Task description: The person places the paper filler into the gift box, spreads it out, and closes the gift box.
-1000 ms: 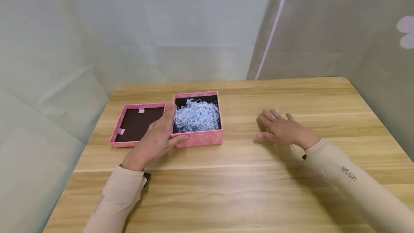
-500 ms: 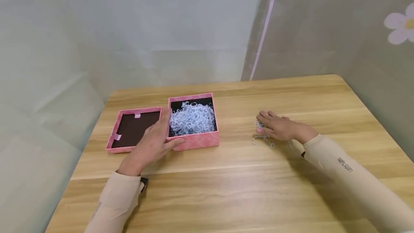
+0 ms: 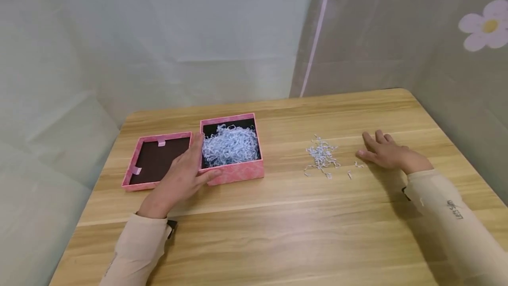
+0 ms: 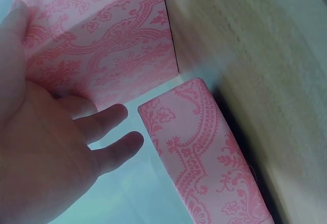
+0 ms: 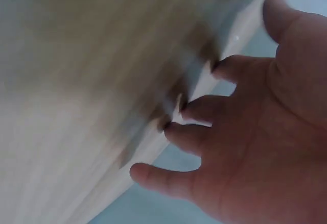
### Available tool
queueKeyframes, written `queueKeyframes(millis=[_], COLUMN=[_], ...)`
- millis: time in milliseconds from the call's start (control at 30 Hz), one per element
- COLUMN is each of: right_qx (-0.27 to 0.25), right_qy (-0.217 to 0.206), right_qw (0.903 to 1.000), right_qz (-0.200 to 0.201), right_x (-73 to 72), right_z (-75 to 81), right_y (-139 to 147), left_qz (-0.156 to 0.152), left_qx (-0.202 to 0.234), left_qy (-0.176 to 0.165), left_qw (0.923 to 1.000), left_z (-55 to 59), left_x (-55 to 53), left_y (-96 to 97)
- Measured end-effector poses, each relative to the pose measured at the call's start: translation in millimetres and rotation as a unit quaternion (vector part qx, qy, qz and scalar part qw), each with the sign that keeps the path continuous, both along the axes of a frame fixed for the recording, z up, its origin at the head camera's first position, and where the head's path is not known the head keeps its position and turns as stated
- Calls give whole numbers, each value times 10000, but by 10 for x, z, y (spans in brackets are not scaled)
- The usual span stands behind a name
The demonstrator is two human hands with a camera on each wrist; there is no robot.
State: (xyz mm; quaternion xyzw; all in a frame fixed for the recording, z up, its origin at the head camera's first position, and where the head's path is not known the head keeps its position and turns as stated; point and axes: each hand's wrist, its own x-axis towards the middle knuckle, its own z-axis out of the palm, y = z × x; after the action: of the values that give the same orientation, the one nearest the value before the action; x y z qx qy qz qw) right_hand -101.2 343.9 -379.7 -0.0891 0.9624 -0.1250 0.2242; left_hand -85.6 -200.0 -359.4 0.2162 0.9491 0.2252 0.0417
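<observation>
In the head view, a pink patterned box stands left of the middle of the table, heaped with light blue crinkled paper shreds. My left hand rests at its near left corner, thumb along the front wall and straight fingers along the left side. The left wrist view shows these fingers extended beside the box's patterned wall. A small loose pile of the same shreds lies on the table. To the right of it, my right hand is palm down with fingers spread, holding nothing.
The box's lid, dark inside with two small ribbon tabs, lies upturned left of the box. A few stray shreds lie between the pile and my right hand. Pale curtains hang behind the wooden table.
My right hand has moved off the loose shreds to the right, uncovering the pile. My left hand stays at the box's corner. The head view has shifted slightly.
</observation>
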Motion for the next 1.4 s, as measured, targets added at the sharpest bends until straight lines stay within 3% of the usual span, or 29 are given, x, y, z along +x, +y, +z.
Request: queueKeyframes(millis=[200,367,467,633,833,1167,1400], right_qx=[140,-73,-164,188,392,528,182], right_qy=[158,369,420,285,278,565,364], right_qw=[9990,9955,9965,9994,9988,9966,9988], right_qz=[399,874,699,34,-74,291,278], right_x=[118,238,324,560,805,714,733], right_z=[-49,-55,-25,13,-61,-90,-4], right_y=[-154,-306,-296,-233,-484,-969,-895], left_qz=[29,-24,-53,-71,-102,-35,-74], left_qx=[-13,4,25,35,8,40,90], left_qy=[31,158,156,164,161,7,3], left_qw=[10000,9999,9999,9998,9998,10000,9999], left_z=[3,5,4,1,2,31,23], left_x=[-12,-19,-16,-10,-10,-1,-18], left_y=[13,18,11,13,-1,-9,3])
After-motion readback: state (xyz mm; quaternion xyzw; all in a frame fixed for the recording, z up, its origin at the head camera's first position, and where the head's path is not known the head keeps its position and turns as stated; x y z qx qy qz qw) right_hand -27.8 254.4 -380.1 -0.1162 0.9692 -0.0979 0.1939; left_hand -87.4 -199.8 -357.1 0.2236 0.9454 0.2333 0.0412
